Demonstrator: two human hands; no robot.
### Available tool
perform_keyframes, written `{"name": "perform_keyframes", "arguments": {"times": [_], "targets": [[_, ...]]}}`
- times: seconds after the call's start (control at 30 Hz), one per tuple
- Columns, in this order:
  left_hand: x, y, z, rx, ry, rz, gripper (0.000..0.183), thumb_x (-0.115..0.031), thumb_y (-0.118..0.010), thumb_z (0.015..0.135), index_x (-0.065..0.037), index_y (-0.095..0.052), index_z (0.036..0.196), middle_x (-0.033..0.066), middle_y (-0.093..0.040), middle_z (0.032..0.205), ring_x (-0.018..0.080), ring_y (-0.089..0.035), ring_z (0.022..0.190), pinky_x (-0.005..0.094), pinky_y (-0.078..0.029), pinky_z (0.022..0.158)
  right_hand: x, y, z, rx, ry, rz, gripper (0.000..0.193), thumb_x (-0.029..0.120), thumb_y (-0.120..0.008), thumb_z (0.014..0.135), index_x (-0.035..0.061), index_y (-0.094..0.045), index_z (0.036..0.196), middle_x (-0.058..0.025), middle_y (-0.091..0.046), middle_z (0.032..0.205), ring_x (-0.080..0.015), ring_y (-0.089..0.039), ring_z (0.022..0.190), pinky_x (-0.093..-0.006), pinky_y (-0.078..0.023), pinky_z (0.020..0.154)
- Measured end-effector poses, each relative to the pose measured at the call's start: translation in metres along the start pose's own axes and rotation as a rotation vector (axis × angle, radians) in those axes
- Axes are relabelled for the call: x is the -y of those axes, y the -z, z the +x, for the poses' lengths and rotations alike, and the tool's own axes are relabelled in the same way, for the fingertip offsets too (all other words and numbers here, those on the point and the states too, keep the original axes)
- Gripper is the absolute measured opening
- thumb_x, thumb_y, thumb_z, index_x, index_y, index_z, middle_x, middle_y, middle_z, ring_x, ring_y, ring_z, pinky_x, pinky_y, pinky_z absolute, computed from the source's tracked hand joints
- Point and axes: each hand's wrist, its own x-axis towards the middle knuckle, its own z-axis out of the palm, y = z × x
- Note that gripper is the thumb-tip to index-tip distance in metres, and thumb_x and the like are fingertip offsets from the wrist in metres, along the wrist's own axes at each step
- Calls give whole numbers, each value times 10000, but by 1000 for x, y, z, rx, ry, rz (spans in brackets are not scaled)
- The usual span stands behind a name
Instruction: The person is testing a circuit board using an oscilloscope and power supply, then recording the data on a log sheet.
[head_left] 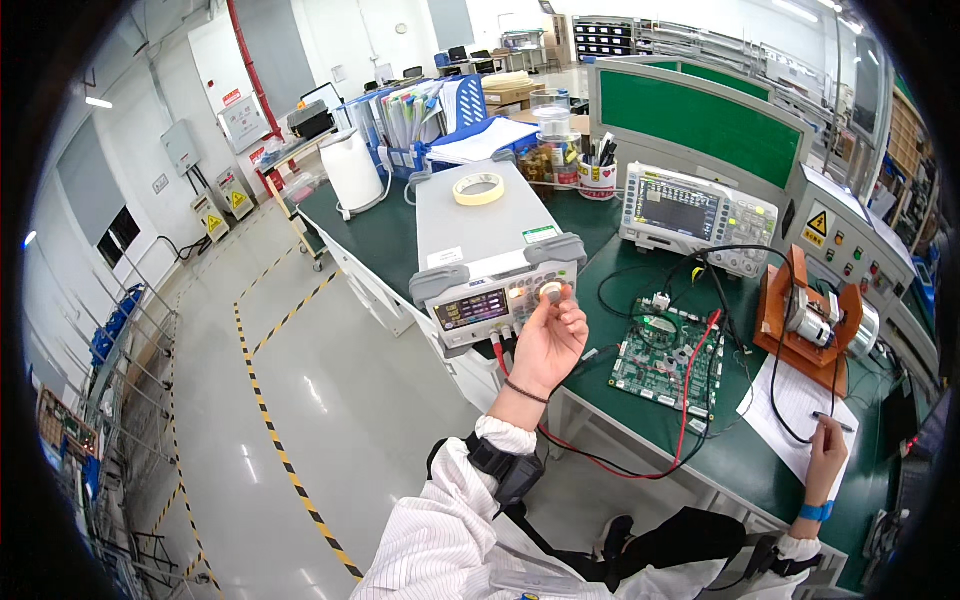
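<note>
Some tabletop lies open between the left hand and circuit board — power supply blocking left, oscilloscope far, red cable right.

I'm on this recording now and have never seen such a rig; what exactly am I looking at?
There is no robot: these are a person's bare hands, seen from above by a fisheye camera on the head, so straight edges bend. The left hand has its fingers on a round knob of a grey boxed instrument, with a tape roll on top. The right hand holds a pen over a paper sheet. Also on the green bench are a circuit board, a second screened instrument and a white kettle.
</note>
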Motion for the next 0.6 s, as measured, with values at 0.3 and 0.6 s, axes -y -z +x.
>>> {"name": "perform_keyframes", "arguments": {"times": [0.3,0.6], "targets": [[3,-4,0,21,-18,-32,346,-218,-392,1025,67,-514,1180,51,-506,805,164,-477,748,285,-421,665,-1,-2,0,5,-4,-1,125,57,-563,953,-25,-642,1004,-26,-569,730,-84,-504,651,-241,-411,585],[4,-4,0,32,-23,-44,342,-195,-387,1016,75,-496,1195,58,-503,803,168,-472,746,283,-417,669,0,-2,0,1,29,-26,120,55,-566,950,-23,-642,1001,-38,-585,740,-96,-516,647,-243,-424,595]]}}
